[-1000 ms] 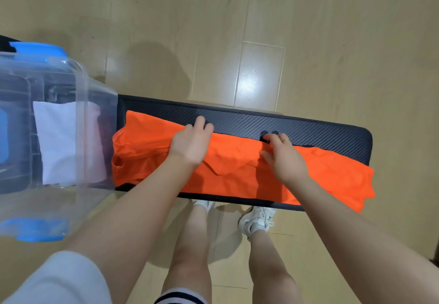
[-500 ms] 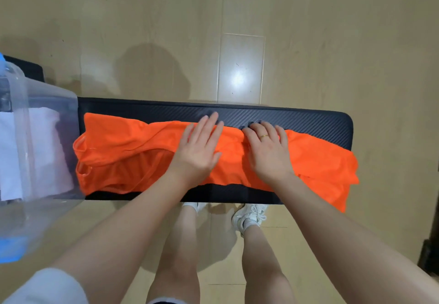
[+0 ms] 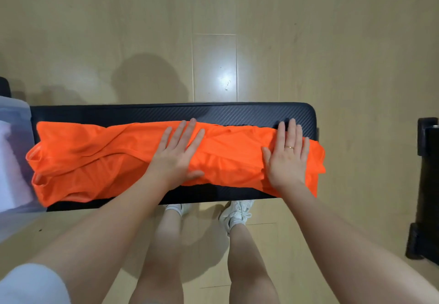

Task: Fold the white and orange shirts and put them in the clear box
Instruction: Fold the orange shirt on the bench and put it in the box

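The left hand [image 3: 177, 155] lies flat on the orange shirt [image 3: 99, 161], fingers straight and slightly spread, the thumb stretched out along the near edge of the fabric. It presses down around the middle of the garment. The right hand [image 3: 287, 156] is flat as well, palm down, fingers straight and close together, pressing the shirt's right end; its fingertips reach just past the far edge of the fabric onto the dark surface beyond. A thin gold ring [image 3: 290, 147] sits on 1 finger of that hand. Neither hand grips anything; both simply press.

The orange shirt is folded into a long band lying lengthwise across the black counter [image 3: 237, 112], a narrow padded top with a woven carbon-style texture. The fabric is rumpled, with creases running along its length, and the left end shows loops of hem bunched together. Its right end droops a little over the counter's near edge.

At the far left, touching the counter's end, stands the clear box [image 3: 16, 111], only partly in view. Inside it, seen through the wall, lies the white shirt [image 3: 8, 168].

Below the counter's near edge are the person's 2 bare legs and white sneakers [image 3: 235, 212] on the pale wooden floor [image 3: 237, 18]. A black piece of equipment [image 3: 427, 185] stands at the right edge, well apart from the counter.
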Action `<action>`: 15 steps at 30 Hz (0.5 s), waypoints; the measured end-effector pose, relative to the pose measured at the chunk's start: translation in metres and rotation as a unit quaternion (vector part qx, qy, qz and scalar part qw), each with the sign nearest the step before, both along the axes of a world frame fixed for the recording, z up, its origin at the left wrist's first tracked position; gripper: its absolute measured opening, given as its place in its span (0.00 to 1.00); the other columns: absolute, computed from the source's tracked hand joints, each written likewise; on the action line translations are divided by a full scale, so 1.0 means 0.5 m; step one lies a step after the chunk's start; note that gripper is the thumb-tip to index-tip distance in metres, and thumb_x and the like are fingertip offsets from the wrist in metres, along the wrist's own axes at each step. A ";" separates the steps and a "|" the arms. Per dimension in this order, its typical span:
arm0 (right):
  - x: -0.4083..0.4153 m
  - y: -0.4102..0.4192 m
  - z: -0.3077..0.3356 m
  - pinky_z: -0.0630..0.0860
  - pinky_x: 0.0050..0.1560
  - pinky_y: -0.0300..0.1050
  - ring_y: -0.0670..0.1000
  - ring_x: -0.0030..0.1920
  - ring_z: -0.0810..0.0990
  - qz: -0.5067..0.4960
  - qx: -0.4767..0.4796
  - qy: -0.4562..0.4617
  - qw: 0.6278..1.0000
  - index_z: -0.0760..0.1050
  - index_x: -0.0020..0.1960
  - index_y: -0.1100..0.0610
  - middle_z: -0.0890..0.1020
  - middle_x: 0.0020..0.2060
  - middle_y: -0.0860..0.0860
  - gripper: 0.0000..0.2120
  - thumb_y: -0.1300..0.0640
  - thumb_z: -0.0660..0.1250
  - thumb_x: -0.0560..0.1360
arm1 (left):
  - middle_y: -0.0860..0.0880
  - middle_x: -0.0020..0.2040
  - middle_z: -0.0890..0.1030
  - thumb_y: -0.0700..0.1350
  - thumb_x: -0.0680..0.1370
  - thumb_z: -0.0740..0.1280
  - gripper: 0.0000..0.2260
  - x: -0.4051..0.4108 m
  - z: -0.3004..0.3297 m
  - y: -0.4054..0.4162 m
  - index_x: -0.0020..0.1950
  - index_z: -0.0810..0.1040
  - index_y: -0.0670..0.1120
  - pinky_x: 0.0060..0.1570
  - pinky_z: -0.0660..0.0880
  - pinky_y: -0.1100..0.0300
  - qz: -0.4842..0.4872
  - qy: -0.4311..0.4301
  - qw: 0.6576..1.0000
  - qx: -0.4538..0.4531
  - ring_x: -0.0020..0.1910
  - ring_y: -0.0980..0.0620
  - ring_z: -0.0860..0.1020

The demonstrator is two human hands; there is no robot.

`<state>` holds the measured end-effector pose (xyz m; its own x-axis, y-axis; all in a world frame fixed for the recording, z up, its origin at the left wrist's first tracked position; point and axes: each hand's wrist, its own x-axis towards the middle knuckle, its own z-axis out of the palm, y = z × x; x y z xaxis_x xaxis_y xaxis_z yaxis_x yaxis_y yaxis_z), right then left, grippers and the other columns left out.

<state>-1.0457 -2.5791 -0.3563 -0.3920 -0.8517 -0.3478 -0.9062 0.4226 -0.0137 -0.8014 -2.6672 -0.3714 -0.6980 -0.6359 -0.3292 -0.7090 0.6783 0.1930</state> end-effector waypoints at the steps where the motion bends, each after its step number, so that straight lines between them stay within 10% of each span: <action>1: 0.016 0.010 0.003 0.43 0.71 0.53 0.58 0.73 0.54 0.025 -0.014 -0.012 1.000 0.55 0.74 0.59 0.60 0.74 0.59 0.32 0.45 0.52 0.74 | 0.40 0.73 0.64 0.64 0.57 0.75 0.51 -0.013 0.003 0.005 0.72 0.60 0.43 0.69 0.51 0.46 -0.011 0.005 1.000 -0.004 0.72 0.43 0.60; 5: 0.085 0.027 -0.019 0.44 0.72 0.52 0.54 0.72 0.56 0.226 -0.035 -0.051 0.972 0.56 0.73 0.55 0.64 0.72 0.54 0.31 0.42 0.53 0.74 | 0.40 0.72 0.64 0.64 0.56 0.74 0.52 -0.065 -0.009 0.039 0.71 0.59 0.40 0.69 0.51 0.48 -0.043 0.019 0.999 0.002 0.71 0.44 0.57; 15: -0.129 0.121 -0.050 0.38 0.72 0.55 0.55 0.75 0.46 -0.035 0.009 -0.045 0.998 0.45 0.76 0.49 0.49 0.76 0.53 0.32 0.39 0.45 0.75 | 0.39 0.74 0.56 0.66 0.54 0.75 0.54 -0.074 -0.015 0.043 0.73 0.56 0.46 0.70 0.38 0.49 -0.062 -0.037 0.997 0.016 0.75 0.48 0.36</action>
<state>-1.1104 -2.5184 -0.3813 -0.4169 -0.8166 -0.3992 -0.8700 0.4857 -0.0849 -0.8386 -2.6457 -0.3789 -0.7429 -0.5347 -0.4027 -0.6338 0.7555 0.1662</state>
